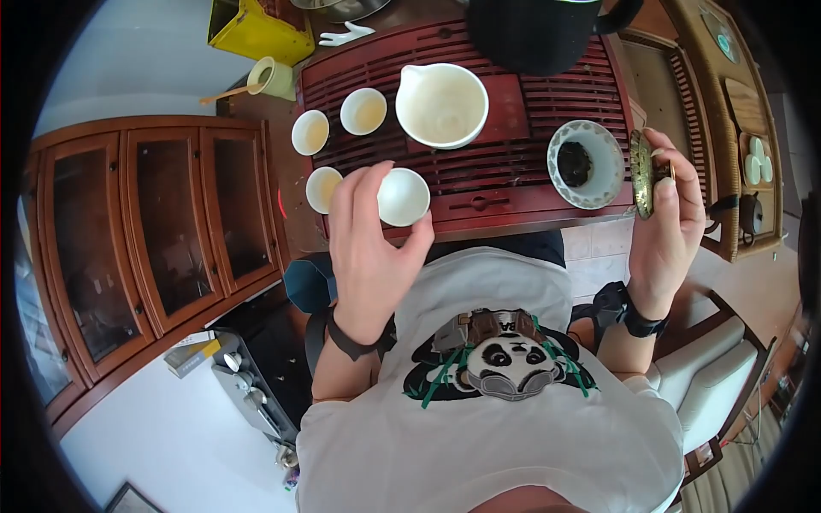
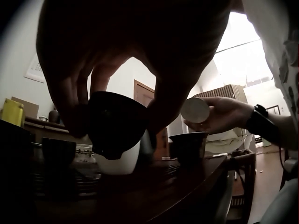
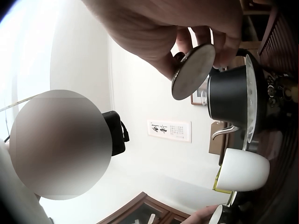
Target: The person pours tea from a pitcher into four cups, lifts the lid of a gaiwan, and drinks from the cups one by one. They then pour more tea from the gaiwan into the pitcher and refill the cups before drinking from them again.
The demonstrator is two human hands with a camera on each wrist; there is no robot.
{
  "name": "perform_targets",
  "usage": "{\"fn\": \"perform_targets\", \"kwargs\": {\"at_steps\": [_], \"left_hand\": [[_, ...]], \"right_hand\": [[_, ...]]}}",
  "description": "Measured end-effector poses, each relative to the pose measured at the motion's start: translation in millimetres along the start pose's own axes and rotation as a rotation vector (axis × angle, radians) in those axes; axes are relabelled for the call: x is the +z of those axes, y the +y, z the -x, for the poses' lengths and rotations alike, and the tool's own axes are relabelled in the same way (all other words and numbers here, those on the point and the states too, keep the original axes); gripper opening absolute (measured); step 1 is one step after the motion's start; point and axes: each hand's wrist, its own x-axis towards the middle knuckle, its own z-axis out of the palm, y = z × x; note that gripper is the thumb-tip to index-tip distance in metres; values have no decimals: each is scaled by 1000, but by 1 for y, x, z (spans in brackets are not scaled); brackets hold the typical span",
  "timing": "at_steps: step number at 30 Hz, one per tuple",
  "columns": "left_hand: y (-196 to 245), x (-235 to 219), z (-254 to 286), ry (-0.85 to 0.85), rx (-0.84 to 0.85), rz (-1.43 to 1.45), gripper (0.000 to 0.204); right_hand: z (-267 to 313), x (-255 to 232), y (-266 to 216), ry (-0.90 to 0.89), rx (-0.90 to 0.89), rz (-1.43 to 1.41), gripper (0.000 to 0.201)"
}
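My left hand (image 1: 369, 256) grips a small white teacup (image 1: 404, 197) between thumb and fingers, at the front left of the dark red slatted tea tray (image 1: 505, 202). The cup's inside looks white, with no tea showing. My right hand (image 1: 676, 205) pinches a patterned lid (image 1: 640, 175) by its knob. Tilted onto its edge, the lid stands just right of a gaiwan bowl (image 1: 605, 167), its pale underside (image 3: 194, 72) showing in the right wrist view. Dark tea leaves (image 1: 574, 164) lie inside the bowl. Three teacups (image 1: 363, 111) with pale yellow tea sit at the tray's left.
A white spouted pitcher (image 1: 442, 104) stands mid-tray, with a black kettle (image 1: 530, 38) behind it. Beyond the tray's left end are a beige cup (image 1: 274, 79) with a wooden utensil and a yellow box (image 1: 261, 34). A wicker-edged stand (image 1: 727, 171) is at the right.
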Motion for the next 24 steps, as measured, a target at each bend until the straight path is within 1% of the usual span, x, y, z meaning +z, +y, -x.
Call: {"fn": "perform_targets", "kwargs": {"at_steps": [1,3,5,6,8,15,17,24], "left_hand": [[-4,-1,-2,19,56,-125,61],[-11,1,-5,29,58,-151,59],[-13,3,-8,32,67,-254,58],[-15,4,-9,35,64,-255,58],[-20,7,-10,28,114,-273,60],[-25,10,-10,32,75,-242,59],[-27,11,-9,43,109,-225,64],[-28,14,-7,53,100,-176,67]], "right_hand": [[0,0,0,-8,1,-1,29],[0,2,-1,7,-5,49,29],[1,2,-3,5,-3,55,29],[2,2,-4,8,0,63,29],[2,2,-4,14,1,71,29],[2,2,-2,10,7,62,27],[2,3,-1,9,8,69,27],[2,2,0,7,7,79,27]]}}
